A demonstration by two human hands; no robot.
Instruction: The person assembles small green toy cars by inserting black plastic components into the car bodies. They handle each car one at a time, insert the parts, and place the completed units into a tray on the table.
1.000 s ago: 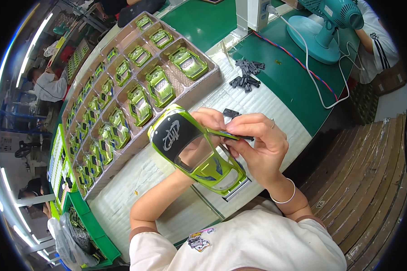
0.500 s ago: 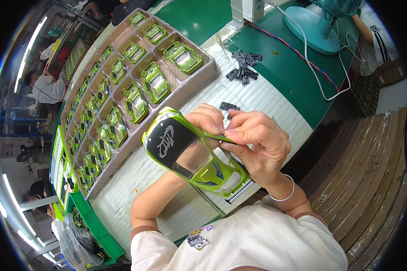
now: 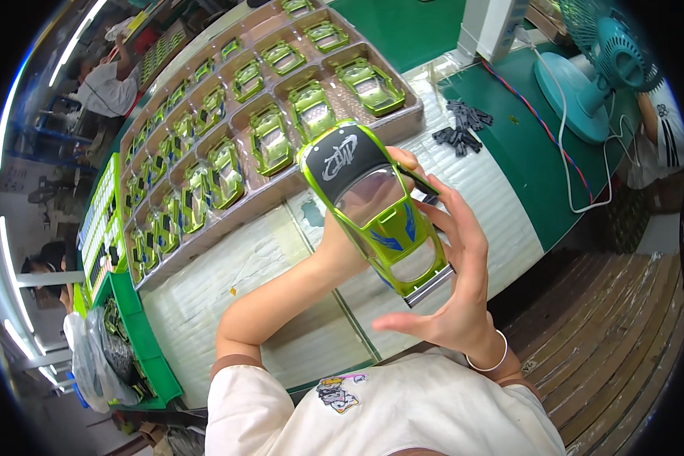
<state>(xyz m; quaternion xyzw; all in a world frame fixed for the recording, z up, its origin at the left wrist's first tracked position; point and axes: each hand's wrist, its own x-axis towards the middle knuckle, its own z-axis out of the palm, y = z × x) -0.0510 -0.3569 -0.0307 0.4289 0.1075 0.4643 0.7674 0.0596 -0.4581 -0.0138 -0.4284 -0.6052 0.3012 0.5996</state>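
Note:
A green toy car body shell (image 3: 391,228) with a black roof panel and blue markings is held up over the table, tilted. My left hand (image 3: 365,194) grips it from beneath and shows partly through its clear window; its fingertips come out at the far right edge. Close along the shell's right side is my right hand (image 3: 467,285), its thumb stretched out to the left and its fingers extended upward. Those fingertips lie beside a small dark part (image 3: 425,194) at the shell's side; whether they touch it I cannot tell.
A large compartment tray (image 3: 281,186) of similar green shells fills the far left. Small black parts (image 3: 463,125) lie in a pile on the white mat. A teal fan (image 3: 585,91) and cables stand far right. Near left is a green bin (image 3: 140,334); other people sit beyond.
My right hand has let go of the shell's side edge and spread its thumb away. The shell has shifted right in the view, and the tray and table have shifted too.

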